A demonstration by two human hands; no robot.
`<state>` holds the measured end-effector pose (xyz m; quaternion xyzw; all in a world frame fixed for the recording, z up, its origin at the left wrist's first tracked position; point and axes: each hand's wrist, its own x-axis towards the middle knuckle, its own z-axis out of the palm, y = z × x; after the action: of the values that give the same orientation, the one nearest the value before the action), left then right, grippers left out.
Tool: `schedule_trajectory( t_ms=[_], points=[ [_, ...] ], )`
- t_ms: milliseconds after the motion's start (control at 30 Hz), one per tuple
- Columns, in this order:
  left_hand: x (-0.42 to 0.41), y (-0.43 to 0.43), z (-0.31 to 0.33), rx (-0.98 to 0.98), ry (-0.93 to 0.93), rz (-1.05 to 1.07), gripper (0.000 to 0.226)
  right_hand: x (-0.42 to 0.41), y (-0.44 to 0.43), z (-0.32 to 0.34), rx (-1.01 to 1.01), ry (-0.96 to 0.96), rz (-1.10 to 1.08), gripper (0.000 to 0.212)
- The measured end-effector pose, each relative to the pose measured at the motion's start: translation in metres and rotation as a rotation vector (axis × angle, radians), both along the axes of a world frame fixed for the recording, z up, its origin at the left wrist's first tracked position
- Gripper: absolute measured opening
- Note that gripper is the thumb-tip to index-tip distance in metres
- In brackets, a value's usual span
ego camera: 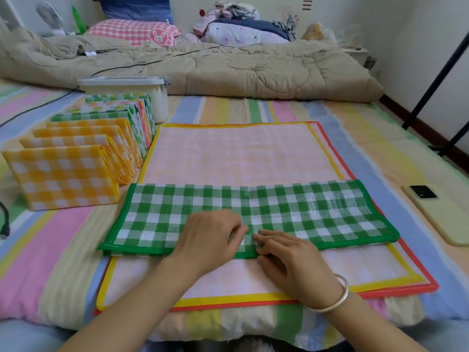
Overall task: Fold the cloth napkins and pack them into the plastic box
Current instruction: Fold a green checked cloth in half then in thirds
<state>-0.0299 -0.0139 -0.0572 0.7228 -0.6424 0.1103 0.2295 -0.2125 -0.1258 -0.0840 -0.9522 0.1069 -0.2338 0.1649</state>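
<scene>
Folding the green napkin (pixel 253 212), lying as a long doubled strip across the stack of flat napkins (pixel 241 153) on the striped sheet (pixel 63 237). Pinching its near edge at the middle with the right hand (pixel 291 260), fingers on top, thumb beneath; touching the cloth just beside with the curled fingers of the left hand (pixel 210 240), gripping or merely pressing impossible to tell. Likely calling next for carrying one end over the other, matching the borders, then adding it to the row of folded napkins (pixel 63 174) standing in front of the lidded plastic box (pixel 121 83).
</scene>
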Motion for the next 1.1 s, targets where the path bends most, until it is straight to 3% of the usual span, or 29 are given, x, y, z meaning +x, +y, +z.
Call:
schedule_trajectory(
  t_ms=[167,233,333,433,500,567,833,967,1100],
  points=[
    [0.013,-0.045,-0.011,0.478,-0.068,0.141,0.07,-0.002,0.001,0.002,0.214,0.015,-0.049,0.024],
    [0.012,-0.045,-0.026,0.542,-0.038,0.164,0.079,0.001,-0.002,0.005,0.339,0.025,-0.132,0.026],
    [0.009,-0.043,-0.034,0.547,-0.044,0.187,0.082,0.027,-0.008,0.02,0.345,0.075,-0.306,0.02],
    [0.008,-0.044,-0.036,0.523,-0.046,0.188,0.083,0.066,-0.01,0.026,0.171,0.112,-0.321,0.051],
    [0.008,-0.043,-0.038,0.508,-0.061,0.184,0.081,0.085,-0.012,0.023,0.152,0.293,-0.314,0.063],
    [0.008,-0.041,-0.04,0.503,-0.073,0.202,0.08,0.088,-0.018,0.011,0.163,0.467,-0.357,0.058],
    [0.01,-0.04,-0.047,0.452,-0.017,0.199,0.076,-0.009,-0.113,0.0,0.135,0.645,-0.732,0.072],
    [0.011,-0.04,-0.045,0.463,0.009,0.177,0.087,-0.02,-0.127,-0.003,0.131,0.644,-0.743,0.079],
    [0.026,-0.027,-0.037,0.416,0.187,0.153,0.078,-0.02,-0.128,-0.006,0.117,0.636,-0.749,0.079]
  ],
)
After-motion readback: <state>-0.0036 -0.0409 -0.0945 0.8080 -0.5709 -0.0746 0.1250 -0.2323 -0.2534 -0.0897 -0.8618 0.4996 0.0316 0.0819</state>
